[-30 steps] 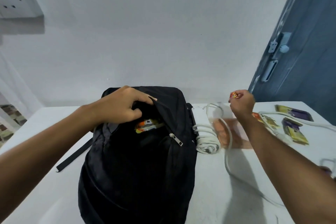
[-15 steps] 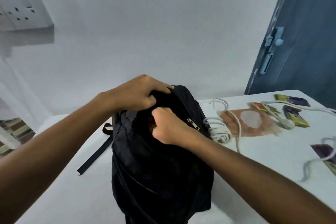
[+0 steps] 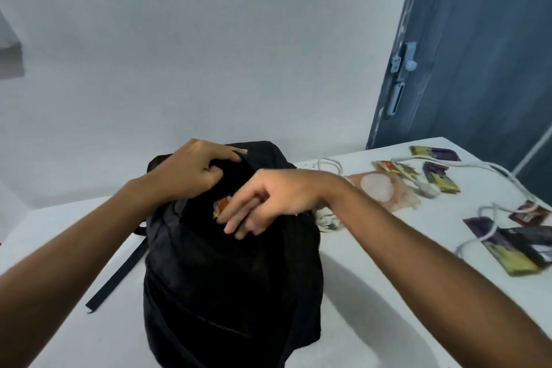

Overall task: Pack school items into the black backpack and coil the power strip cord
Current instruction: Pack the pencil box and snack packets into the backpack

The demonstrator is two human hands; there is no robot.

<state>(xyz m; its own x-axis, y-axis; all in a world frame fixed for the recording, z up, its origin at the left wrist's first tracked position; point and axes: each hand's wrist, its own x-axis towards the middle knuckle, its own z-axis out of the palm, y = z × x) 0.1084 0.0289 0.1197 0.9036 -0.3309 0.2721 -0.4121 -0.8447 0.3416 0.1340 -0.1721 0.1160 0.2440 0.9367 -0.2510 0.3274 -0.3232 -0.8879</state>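
Black backpack [image 3: 233, 278] upright on bench [image 3: 373, 293], mouth held apart by left hand [image 3: 191, 173] gripping the top rim. Right hand [image 3: 268, 200], a second ago off by the cord pinching a small red item, now at the opening, fingers loosened, orange packet [image 3: 221, 206] just under them. Judged: item dropped in. Several packets [image 3: 442, 179] and uncoiled cord [image 3: 478, 166] remain out
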